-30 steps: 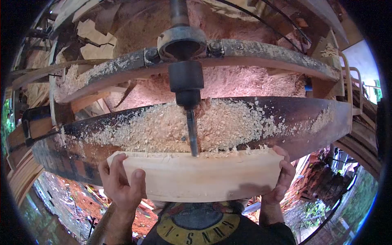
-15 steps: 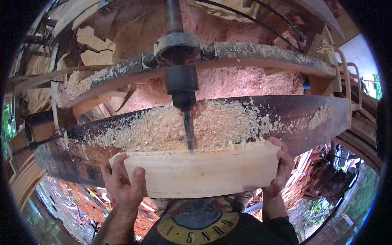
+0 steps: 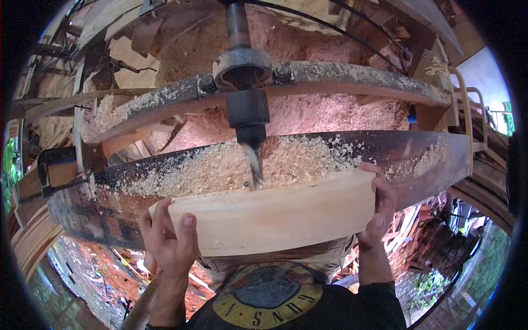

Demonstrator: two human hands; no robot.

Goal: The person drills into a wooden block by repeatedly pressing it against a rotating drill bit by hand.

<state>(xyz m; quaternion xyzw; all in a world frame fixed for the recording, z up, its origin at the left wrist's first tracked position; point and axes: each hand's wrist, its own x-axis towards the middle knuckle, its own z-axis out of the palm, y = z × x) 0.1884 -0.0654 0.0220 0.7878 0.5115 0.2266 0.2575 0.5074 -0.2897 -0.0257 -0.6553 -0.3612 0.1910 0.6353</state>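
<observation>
A pale wooden board (image 3: 286, 217) lies on the dark machine table (image 3: 104, 223), its far edge up against the drill bit (image 3: 254, 165). My left hand (image 3: 169, 234) grips the board's left end, thumb on the near side and fingers curled over the far corner. At the opposite end my right hand (image 3: 379, 203) clasps the board, fingertips at its far corner. The bit hangs from a black chuck (image 3: 247, 110) and looks blurred, as if spinning. Where exactly its tip enters the wood is hidden by shavings.
Wood shavings (image 3: 302, 157) cover the table behind the board. Behind the chuck runs a long, dusty curved bar (image 3: 352, 74). Stacked planks (image 3: 33, 236) stand at the left, and a metal frame (image 3: 467, 104) rises at the right. Scraps litter the ground below.
Both hands have pushed the board's right end slightly away from me, so it sits at more of a slant. The bit has gone from sharp to blurred.
</observation>
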